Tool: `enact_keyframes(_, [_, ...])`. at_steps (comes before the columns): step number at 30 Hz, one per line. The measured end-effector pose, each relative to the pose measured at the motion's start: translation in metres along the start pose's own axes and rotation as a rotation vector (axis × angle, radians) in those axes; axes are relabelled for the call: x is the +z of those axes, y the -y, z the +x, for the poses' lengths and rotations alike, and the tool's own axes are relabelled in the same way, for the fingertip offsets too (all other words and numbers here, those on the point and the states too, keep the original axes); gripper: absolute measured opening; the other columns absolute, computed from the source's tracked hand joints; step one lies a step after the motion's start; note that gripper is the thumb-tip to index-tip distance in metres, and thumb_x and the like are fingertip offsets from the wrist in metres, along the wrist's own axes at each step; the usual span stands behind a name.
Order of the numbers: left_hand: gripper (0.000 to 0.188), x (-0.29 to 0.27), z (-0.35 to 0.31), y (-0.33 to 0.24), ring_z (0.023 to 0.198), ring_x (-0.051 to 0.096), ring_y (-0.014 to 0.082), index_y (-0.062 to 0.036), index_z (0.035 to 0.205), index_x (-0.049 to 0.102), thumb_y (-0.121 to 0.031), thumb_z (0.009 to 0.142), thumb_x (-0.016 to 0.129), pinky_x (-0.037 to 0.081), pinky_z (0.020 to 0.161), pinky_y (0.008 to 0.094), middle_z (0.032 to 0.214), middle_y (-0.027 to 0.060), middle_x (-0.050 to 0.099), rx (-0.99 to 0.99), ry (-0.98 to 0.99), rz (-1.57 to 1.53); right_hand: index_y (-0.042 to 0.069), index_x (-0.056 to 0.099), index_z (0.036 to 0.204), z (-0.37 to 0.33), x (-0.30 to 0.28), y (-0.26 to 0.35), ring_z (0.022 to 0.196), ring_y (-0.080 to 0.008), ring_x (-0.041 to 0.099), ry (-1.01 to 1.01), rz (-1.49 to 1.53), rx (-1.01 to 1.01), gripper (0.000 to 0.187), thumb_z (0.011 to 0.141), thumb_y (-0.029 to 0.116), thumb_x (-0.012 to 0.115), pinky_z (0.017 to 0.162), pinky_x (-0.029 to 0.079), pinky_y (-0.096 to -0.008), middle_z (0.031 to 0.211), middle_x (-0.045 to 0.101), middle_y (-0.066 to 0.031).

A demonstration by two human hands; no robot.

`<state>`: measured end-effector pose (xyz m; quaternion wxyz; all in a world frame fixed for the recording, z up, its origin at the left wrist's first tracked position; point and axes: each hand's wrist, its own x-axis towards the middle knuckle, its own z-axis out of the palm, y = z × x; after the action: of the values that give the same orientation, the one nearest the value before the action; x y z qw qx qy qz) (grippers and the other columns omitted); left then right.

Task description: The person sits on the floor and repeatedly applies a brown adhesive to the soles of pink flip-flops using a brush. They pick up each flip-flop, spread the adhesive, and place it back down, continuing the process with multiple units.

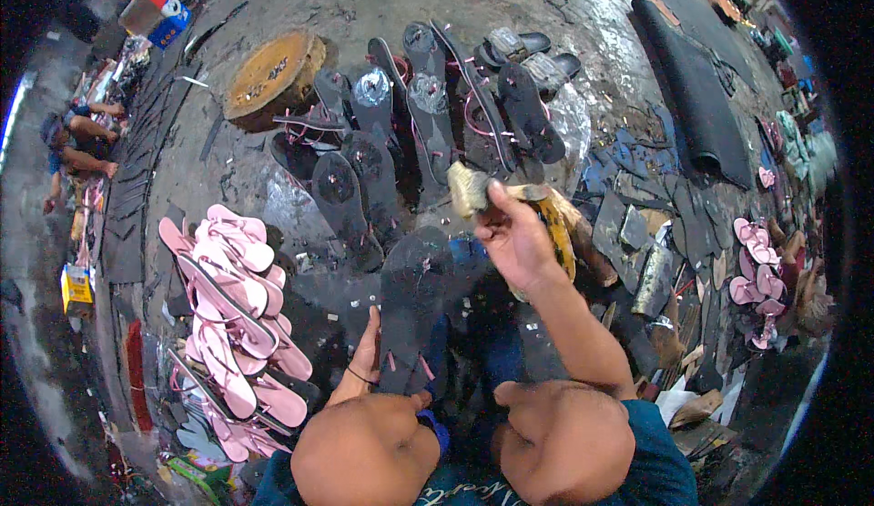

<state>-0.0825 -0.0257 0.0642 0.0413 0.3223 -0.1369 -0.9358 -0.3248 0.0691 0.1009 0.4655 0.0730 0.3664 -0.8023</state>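
Note:
My left hand (359,360) grips the edge of a black sandal sole (414,297) in front of my knees; most of its fingers are hidden. The sole's underside faces up, and two pink strap ends poke through near its lower end. Just beyond the sole and to the right, my raised right hand (517,244) is closed on a pale, brush-like tool (470,189) with a stubby, worn head. Behind that hand sits a yellow-and-black object (557,237), partly covered. Farther off lie several black soles (364,165) with pink straps, some upside down or on edge.
Pink sandals (228,315) are piled at the left, more pink sandals (757,265) at the far right. A round wooden block (273,78) stands beyond the soles. A black sheet roll (683,87) and scraps (701,215) lie right. Another person (82,142) sits far left.

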Motion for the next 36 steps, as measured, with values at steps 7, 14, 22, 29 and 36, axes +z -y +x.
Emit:
enact_keyframes(7, [0.063,0.063,0.055,-0.043,0.088,0.066,0.0211,-0.0058,0.125,0.053,-0.061,0.095,0.044,0.056,0.074,0.0369,0.104,0.0048,0.065,0.445,0.001,0.087,0.005,0.067,0.106,0.002,0.015,-0.043,0.089,-0.0211,0.065,0.07,-0.784,-0.369,0.023,0.087,0.017,0.071,0.084,0.049,-0.0337,0.097,0.07,-0.0068])
enact_keyframes(14, [0.058,0.101,0.074,-0.068,0.085,0.066,0.0188,-0.0064,0.119,0.057,-0.057,0.092,0.054,0.055,0.073,0.0324,0.101,0.0041,0.065,0.662,0.013,0.072,0.003,0.069,0.094,0.013,0.002,-0.01,0.089,-0.0186,0.067,-0.121,-0.899,-0.532,0.021,0.083,0.02,0.074,0.085,0.05,-0.034,0.092,0.071,-0.0099])
enact_keyframes(22, [0.075,0.079,0.081,-0.058,0.088,0.067,0.0251,-0.0043,0.114,0.059,-0.073,0.085,0.048,0.056,0.081,0.04,0.104,0.0099,0.066,0.329,0.179,-0.019,0.003,0.069,0.099,-0.003,0.049,-0.004,0.082,-0.0194,0.068,0.128,-0.87,-0.433,0.019,0.086,0.017,0.071,0.076,0.053,-0.0336,0.086,0.072,-0.0072])
enact_keyframes(29, [0.065,0.072,0.073,-0.07,0.079,0.065,0.0179,-0.01,0.106,0.062,-0.071,0.086,0.052,0.055,0.073,0.0354,0.091,0.0025,0.065,0.504,-0.018,0.031,0.004,0.068,0.099,-0.012,0.024,-0.014,0.078,-0.0222,0.069,-0.028,-1.236,-0.508,0.025,0.082,0.021,0.075,0.074,0.053,-0.0338,0.086,0.071,-0.0119])
enact_keyframes(36, [0.062,0.082,0.071,-0.069,0.081,0.065,0.0205,-0.0099,0.112,0.061,-0.067,0.088,0.052,0.055,0.072,0.0348,0.097,0.0042,0.066,0.695,-0.114,0.065,0.003,0.068,0.099,-0.019,0.036,-0.026,0.076,-0.0161,0.067,0.129,-1.112,-0.801,0.021,0.084,0.016,0.073,0.072,0.052,-0.0313,0.085,0.071,-0.0116])
